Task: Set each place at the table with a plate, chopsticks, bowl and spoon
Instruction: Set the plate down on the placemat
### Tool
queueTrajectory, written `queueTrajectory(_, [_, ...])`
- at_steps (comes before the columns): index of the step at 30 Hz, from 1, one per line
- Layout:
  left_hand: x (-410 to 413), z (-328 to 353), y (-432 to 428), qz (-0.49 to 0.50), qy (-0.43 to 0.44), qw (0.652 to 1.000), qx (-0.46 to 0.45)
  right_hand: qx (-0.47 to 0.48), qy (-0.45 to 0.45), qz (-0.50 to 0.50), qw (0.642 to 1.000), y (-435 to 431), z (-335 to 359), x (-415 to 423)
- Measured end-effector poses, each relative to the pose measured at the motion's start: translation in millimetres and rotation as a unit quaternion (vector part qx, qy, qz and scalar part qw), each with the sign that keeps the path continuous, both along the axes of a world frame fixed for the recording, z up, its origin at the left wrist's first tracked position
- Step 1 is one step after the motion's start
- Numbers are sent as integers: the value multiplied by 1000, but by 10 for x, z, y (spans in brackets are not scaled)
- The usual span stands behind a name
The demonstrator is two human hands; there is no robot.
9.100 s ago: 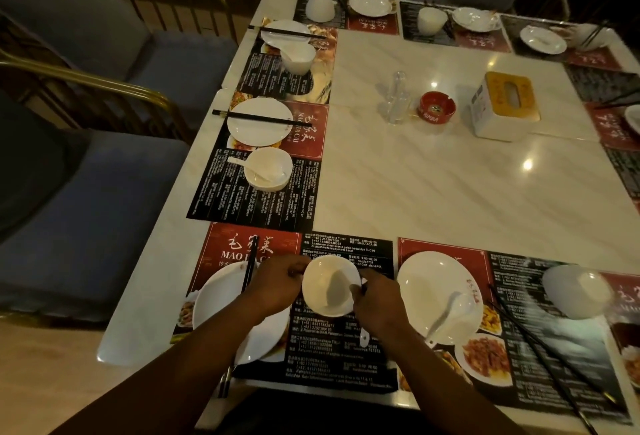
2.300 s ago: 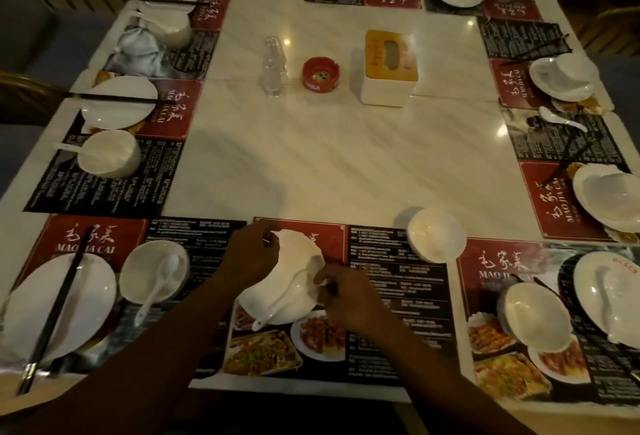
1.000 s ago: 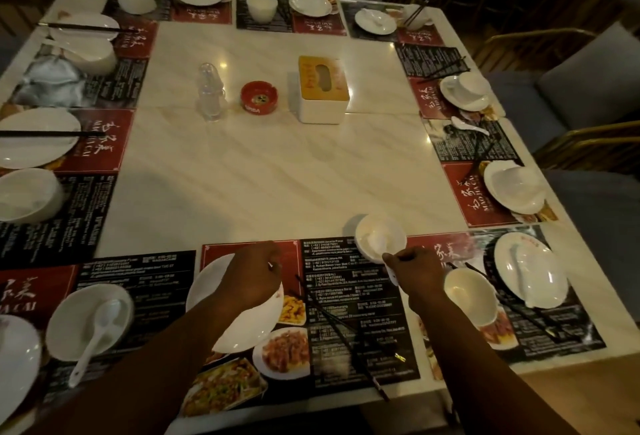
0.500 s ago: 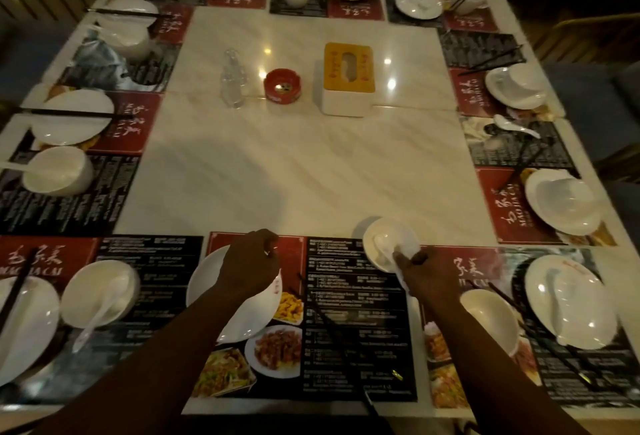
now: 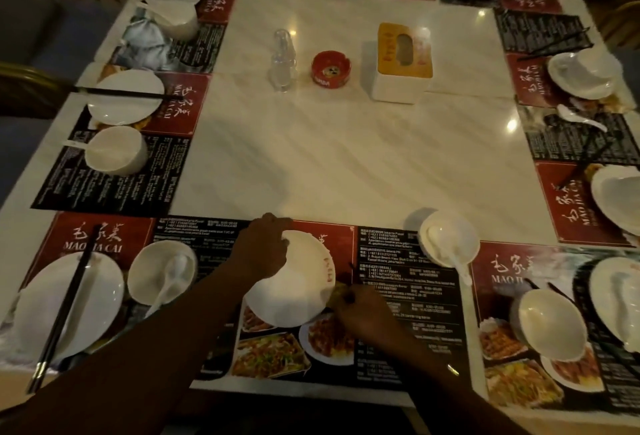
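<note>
1. My left hand [image 5: 265,251] grips the far left rim of the white plate [image 5: 294,292], fingers curled over its edge.
2. The plate lies on the menu placemat [image 5: 408,296] straight in front of me.
3. My right hand [image 5: 360,310] sits just beside the plate's right rim, fingers curled; in this dim light I cannot tell whether they pinch anything.
4. The bowl [image 5: 462,237] stands at the mat's far right corner, the spoon [image 5: 450,258] resting in it, handle towards me.
</note>
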State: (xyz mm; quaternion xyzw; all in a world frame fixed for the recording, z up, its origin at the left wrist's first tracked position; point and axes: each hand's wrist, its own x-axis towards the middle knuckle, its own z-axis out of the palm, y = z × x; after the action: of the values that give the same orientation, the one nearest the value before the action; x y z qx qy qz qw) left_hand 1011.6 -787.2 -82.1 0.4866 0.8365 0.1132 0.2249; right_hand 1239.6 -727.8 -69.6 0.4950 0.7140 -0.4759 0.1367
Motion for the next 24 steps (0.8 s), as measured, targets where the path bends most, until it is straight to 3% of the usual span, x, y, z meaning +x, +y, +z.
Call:
queueTrajectory(4, [-95,-88,20,-59,11,998,-1,-39,11,-134,990,-313,-134,-155])
queueTrajectory(6, [-124,-109,32,-75,5,997,2,-22,-2,-148,989,-350,-208,-201])
queueTrajectory(9, [-198,-160,39,-71,-25,997,18,-5,-9,-145,989,-389,-215,-227])
queueTrajectory(12, [-307,-129,-3,-74,-29,997,22,-24,49,-224,973,-381,-136,-196])
queueTrajectory(15, [-338,-50,-147,-47,-90,995,5,1,67,-296,953,-301,-127,-152])
queueTrajectory(19, [-211,-62,-470,9,-161,986,-43,52,54,-275,959,-241,-157,-125])
queueTrajectory(24, [-39,-178,-833,55,-181,978,-84,55,31,-225,972,-333,-189,-62])
